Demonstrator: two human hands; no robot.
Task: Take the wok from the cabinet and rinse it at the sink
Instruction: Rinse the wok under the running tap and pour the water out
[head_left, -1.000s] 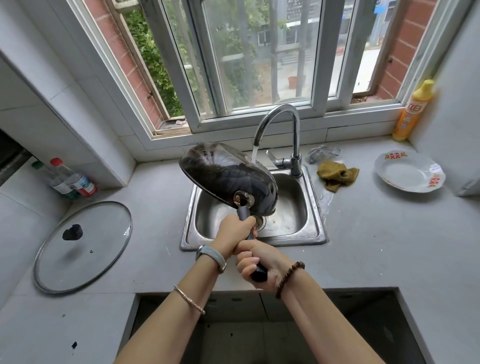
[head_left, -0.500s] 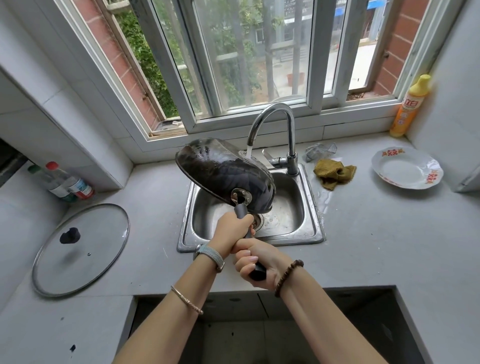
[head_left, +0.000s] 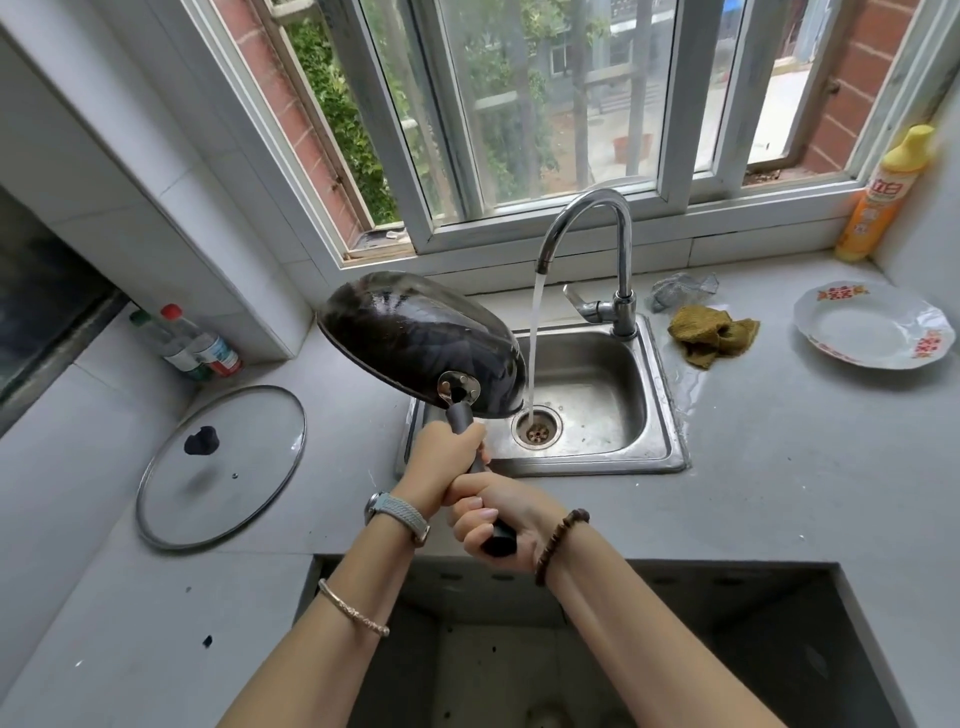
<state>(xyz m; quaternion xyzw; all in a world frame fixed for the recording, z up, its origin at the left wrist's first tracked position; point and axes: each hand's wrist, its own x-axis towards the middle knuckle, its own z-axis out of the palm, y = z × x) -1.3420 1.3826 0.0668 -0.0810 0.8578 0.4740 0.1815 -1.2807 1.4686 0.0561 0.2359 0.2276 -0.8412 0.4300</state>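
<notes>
gripping wok (head_left: 415, 343) handle, fingers (head_left: 474, 513) round it, l hand (head_left: 441, 462) fwd of r hand (head_left: 501, 512)

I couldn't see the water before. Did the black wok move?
Yes. The wok has shifted left of the faucet; its stream now falls clear past the rim into the sink drain.

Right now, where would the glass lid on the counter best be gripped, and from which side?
By the black knob at its centre, from straight above. The lid lies flat on the counter with its thin rim against the surface, so the raised knob is likely the only easy hold.
</notes>
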